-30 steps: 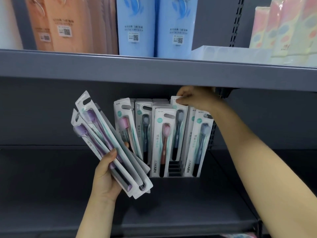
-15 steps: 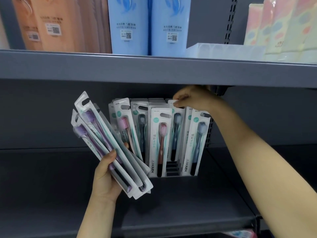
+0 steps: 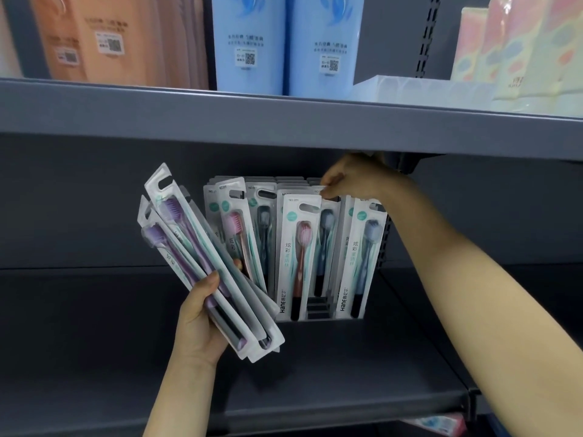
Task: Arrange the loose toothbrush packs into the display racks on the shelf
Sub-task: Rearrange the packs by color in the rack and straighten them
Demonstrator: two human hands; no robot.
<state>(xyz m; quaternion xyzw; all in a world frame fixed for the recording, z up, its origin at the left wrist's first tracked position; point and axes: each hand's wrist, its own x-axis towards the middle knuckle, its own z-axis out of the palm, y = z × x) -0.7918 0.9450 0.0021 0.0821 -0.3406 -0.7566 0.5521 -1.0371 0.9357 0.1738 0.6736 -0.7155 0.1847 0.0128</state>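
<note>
Toothbrush packs, flat white cards with clear plastic blisters, stand upright in rows in a dark slotted display rack (image 3: 318, 310) on the grey metal shelf (image 3: 347, 373). The front row shows a pink-bristled brush pack (image 3: 238, 238) leaning to the left, a dark-bristled pack (image 3: 263, 228) behind it, a pack with a salmon head and brown handle (image 3: 298, 260) standing straight at the front, and a grey-blue brush pack (image 3: 362, 257) at the right end. More card tops show behind these, packed close together.

The right hand (image 3: 353, 181) reaches in under the edge of the grey upper shelf (image 3: 284, 121); its fingertips pinch the top edge of a blue-grey brush pack (image 3: 326, 234) that sits in the rack between the salmon one and the right-end one, its lower part down among the others.

The left hand (image 3: 202, 323) is out in front of the rack, to its left, gripping a fanned bundle of purple-bristled toothbrush packs (image 3: 202, 263) near their lower ends, thumb across the front. The bundle tilts up and to the left, clear of the shelf, and its right edge overlaps the leaning pink pack from this angle.

On the upper shelf stand light blue soft packages with QR labels (image 3: 287, 42), peach-coloured packages (image 3: 104, 39) to their left, and pastel printed packs (image 3: 517, 52) behind a clear plastic tray (image 3: 419, 89) at the right.
</note>
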